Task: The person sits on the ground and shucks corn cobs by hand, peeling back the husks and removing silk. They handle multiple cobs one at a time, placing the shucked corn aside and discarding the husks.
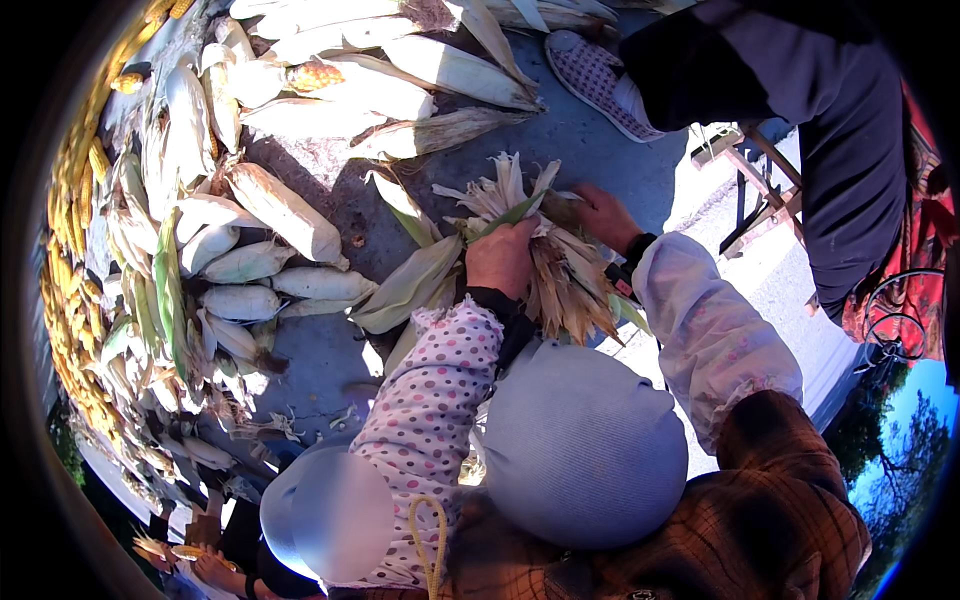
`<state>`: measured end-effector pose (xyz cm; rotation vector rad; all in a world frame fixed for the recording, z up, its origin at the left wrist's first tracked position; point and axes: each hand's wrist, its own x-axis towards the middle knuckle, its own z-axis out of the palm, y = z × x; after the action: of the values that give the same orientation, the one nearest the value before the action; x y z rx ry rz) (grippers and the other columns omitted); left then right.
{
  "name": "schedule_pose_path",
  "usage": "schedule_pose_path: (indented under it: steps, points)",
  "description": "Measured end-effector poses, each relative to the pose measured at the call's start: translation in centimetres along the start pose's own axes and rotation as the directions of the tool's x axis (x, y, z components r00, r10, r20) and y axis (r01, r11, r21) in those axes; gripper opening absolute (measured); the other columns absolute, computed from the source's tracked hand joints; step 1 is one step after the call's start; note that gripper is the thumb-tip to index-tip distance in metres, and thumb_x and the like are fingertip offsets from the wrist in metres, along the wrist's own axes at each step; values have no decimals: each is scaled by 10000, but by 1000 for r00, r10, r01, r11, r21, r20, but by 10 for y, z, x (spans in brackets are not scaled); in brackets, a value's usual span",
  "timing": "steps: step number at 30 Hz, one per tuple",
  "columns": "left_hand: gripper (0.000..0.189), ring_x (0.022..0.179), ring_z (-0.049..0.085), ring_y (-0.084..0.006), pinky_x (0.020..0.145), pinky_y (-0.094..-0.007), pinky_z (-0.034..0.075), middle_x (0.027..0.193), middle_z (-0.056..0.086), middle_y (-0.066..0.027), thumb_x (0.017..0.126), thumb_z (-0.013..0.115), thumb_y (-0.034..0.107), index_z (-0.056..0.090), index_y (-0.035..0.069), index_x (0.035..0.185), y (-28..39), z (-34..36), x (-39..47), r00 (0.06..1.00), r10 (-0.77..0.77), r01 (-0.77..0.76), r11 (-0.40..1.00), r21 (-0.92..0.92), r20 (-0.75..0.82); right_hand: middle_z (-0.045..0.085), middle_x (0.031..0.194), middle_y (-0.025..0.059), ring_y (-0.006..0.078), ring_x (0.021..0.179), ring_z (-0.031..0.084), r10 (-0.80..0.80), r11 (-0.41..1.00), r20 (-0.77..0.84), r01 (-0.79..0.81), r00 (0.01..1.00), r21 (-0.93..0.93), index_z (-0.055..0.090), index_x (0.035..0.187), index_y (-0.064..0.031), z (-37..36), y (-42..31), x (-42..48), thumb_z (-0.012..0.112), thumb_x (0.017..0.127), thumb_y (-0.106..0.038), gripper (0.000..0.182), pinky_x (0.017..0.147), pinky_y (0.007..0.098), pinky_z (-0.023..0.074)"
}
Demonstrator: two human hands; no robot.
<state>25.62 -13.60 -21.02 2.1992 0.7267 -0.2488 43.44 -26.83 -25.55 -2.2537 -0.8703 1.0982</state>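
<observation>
A bundle of dry corn husks [574,289] hangs in front of my knees, its papery leaves spread above and below my grip. My left hand [501,259] is closed around the husks, with a green strip of leaf across its knuckles. At the right side of the bundle, my right hand [606,217] has its fingers curled at the husks, and their tips are partly hidden. Whether a cob is inside cannot be seen. Loose pale-green husk leaves [416,289] lie just left of my left hand.
Unhusked corn ears [285,214] lie heaped on the concrete floor [480,142]. Bare yellow cobs [71,300] line the far left. Another person's checked shoe [600,86] stands beyond, near a folding wooden stool [772,202]. At lower left, another person's hands [214,566] hold a cob.
</observation>
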Motion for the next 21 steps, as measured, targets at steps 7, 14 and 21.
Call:
schedule_pose_path:
  steps: [7, 14, 21]
  points:
    - [293, 759, 639, -324, 668, -430, 503, 833, 642, -129, 813, 519, 109, 633, 166, 1077, 0, 3, -2, 996, 36, -37, 999, -11, -79, 601, 738, 131, 135, 694, 538, 65, 982, 60, -75, 996, 174, 611, 880, -11, -15, -37, -10, 551, 837, -152, 160, 667, 311, 447]
    - [292, 820, 633, -329, 696, -422, 505, 882, 648, -141, 817, 513, 119, 636, 161, 1079, 0, 0, -1, 998, -53, 54, 998, -40, 23, 604, 713, 86, 84, 684, 514, -122, 958, 184, 67, 975, 278, 619, 855, -7, 5, -87, -21, 554, 830, -70, 94, 637, 282, 440]
    - [214, 790, 640, -304, 697, -368, 492, 891, 654, -165, 845, 558, 165, 660, 103, 1022, -21, 15, -11, 976, -160, 25, 754, -657, -146, 586, 685, 24, 64, 656, 503, 129, 817, 207, -222, 970, 532, 624, 821, -8, 23, -86, -22, 588, 816, -90, 89, 593, 247, 420]
